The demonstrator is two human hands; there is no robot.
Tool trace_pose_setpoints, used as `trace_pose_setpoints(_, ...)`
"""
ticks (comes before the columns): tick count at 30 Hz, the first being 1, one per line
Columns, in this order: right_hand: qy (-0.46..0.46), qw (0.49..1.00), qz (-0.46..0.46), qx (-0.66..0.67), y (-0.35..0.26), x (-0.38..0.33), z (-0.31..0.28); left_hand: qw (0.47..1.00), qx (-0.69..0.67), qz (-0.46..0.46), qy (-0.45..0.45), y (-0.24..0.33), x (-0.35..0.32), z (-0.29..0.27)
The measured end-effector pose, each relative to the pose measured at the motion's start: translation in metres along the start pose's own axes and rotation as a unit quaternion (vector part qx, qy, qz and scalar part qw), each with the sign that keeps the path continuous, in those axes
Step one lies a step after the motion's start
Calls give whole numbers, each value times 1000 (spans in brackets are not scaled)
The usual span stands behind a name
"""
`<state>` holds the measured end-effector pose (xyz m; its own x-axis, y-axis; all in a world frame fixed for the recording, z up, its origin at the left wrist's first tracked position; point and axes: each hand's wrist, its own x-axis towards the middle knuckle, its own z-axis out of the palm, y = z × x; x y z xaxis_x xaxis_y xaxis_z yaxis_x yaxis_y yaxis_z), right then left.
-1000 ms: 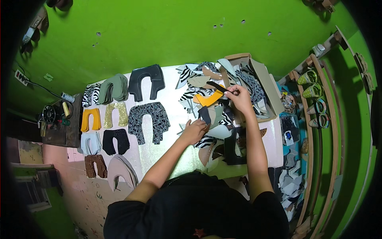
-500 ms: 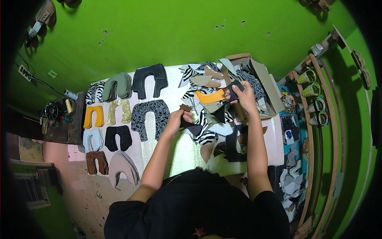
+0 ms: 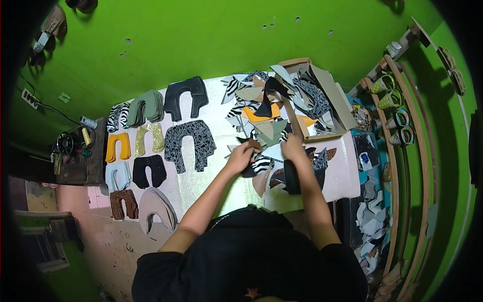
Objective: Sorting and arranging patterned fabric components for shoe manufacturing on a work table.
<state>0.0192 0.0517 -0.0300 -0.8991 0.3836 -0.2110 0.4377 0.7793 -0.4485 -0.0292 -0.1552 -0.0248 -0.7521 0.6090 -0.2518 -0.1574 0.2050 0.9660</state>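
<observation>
My left hand [image 3: 240, 158] is closed round a small dark-brown cut piece [image 3: 255, 145], held over the near side of a loose heap of cut material. A dark piece lies partly under that hand. My right hand [image 3: 293, 148] reaches into the heap beside a zebra-striped piece [image 3: 283, 136]; its fingertips are mostly hidden. A black cut piece [image 3: 271, 95] lies on top at the far side. Below it are an orange piece [image 3: 260, 114] and olive-green ones [image 3: 269, 130]. Under my right wrist is another black piece [image 3: 292, 180], next to leopard-patterned brown pieces [image 3: 320, 158].
Stacks of U-shaped cut pieces stand on the left of the table, among them black [image 3: 186, 98], patterned grey [image 3: 190, 146] and olive [image 3: 146, 108]. An open cardboard box [image 3: 329, 103] with scraps sits at the back right. Sandals hang on a wooden rack [image 3: 397, 100] at right.
My right hand has let go of the black piece, which lies on the far heap, and has come nearer to me. My left hand has shifted right, keeping the brown piece.
</observation>
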Motion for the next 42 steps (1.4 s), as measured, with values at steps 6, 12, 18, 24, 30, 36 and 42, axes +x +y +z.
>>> trace_pose_setpoints(6, 83, 996, -44, -4, -2, -57, 59, 942, 247, 222, -53, -7, 30, 28)
trace_pose_setpoints(12, 59, 975, -200, 75, 2, -75, 61, 832, 500, 210, -118, -10, 41, 35)
trace_pose_setpoints(18, 115, 959, -165, 201, 17, -58, 44, 819, 532, 212, 27, -26, 31, 24)
trace_pose_setpoints(24, 192, 969, -138, 73, 19, -27, 24, 898, 422, 117, 47, -5, 28, -4)
trace_pose_setpoints(30, 182, 977, -105, -43, -2, -6, 25, 925, 298, 198, 127, -5, 29, -20)
trace_pose_setpoints(36, 228, 961, -147, 45, -2, 1, 18, 945, 242, 172, 138, 5, 12, -30)
trace_pose_setpoints(42, 164, 914, -57, 366, -10, -7, -20, 963, 255, 56, 62, -4, 2, -41)
